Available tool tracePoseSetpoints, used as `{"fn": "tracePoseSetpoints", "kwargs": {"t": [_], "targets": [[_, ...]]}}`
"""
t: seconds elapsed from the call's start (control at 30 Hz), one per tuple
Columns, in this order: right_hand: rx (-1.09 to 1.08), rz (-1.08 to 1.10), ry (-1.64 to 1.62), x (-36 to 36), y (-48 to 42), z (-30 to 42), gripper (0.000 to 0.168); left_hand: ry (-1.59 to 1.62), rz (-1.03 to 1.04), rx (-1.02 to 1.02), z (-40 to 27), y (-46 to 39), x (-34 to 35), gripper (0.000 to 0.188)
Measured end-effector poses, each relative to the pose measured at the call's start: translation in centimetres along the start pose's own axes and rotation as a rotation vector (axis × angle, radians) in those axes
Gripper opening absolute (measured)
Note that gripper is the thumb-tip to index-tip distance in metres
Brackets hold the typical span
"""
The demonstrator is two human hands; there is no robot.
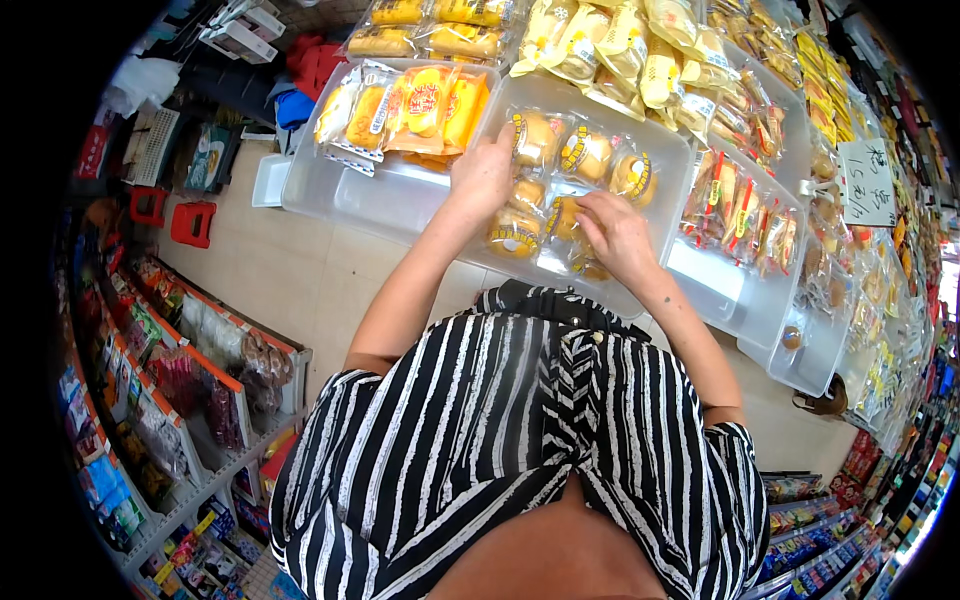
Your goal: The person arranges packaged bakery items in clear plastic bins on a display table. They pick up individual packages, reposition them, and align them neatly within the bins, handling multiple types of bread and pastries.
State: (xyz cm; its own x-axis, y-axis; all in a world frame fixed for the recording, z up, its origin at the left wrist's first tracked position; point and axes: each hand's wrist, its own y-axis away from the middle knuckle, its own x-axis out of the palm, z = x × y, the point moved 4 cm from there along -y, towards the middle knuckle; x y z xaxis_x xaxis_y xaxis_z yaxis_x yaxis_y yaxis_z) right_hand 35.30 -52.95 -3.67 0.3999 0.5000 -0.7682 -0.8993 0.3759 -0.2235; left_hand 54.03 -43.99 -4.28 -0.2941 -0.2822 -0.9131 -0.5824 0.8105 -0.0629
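Note:
Before me is a translucent plastic bin (670, 217) with several individually wrapped buns lying in it. My left hand (484, 176) reaches over the bin's left wall, its fingertips against the wrapper of a bun (538, 136) at the back left; whether they grip it is hidden. Nearer the front, my right hand (619, 231) has its thumb and fingers on the edge of another wrapped bun (564, 217). More wrapped buns, such as one at the front left (514, 232) and one at the right (634, 178), lie around my hands.
A neighbouring bin (360, 196) on the left holds orange and white snack packets (424, 105). Yellow-wrapped cakes (622, 45) are heaped behind, and a bin of red-striped packets (739, 202) stands on the right. A handwritten sign (868, 180) hangs beyond. Shelves of packaged goods (202, 360) stand at the left.

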Motion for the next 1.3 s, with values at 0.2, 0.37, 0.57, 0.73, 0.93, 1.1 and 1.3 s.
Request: {"fn": "tracePoseSetpoints", "kwargs": {"t": [0.2,0.37,0.57,0.73,0.93,1.1,1.3], "targets": [[0.457,0.036,-0.746,4.5,-2.6,-4.0,0.052,0.224,-0.071,-0.012,1.0,-0.4,0.0,0.015],[0.733,0.076,-1.237,4.3,-4.0,-3.6,0.044,0.517,-0.112,-0.037,0.3,0.3,-0.6,0.009],[0.732,-0.077,-1.541,4.2,-3.8,-5.1,0.058,0.607,-0.049,0.145,-2.4,1.8,-1.2,0.010],[0.625,-0.209,-1.485,0.6,-2.4,-4.1,0.050,0.678,-0.144,0.016,0.3,1.8,-0.4,0.022],[0.480,-0.347,-1.495,-2.5,-1.1,-5.1,0.047,-0.055,-0.129,0.297,-0.2,2.6,1.6,0.054],[0.499,-0.379,-1.482,-2.6,-0.2,-5.3,0.045,-0.151,0.453,-0.004,-2.4,1.2,1.4,0.077],[0.502,-0.389,-1.479,-2.1,0.4,-5.8,0.046,-0.277,0.494,0.028,-2.9,0.8,2.3,0.089]]}}
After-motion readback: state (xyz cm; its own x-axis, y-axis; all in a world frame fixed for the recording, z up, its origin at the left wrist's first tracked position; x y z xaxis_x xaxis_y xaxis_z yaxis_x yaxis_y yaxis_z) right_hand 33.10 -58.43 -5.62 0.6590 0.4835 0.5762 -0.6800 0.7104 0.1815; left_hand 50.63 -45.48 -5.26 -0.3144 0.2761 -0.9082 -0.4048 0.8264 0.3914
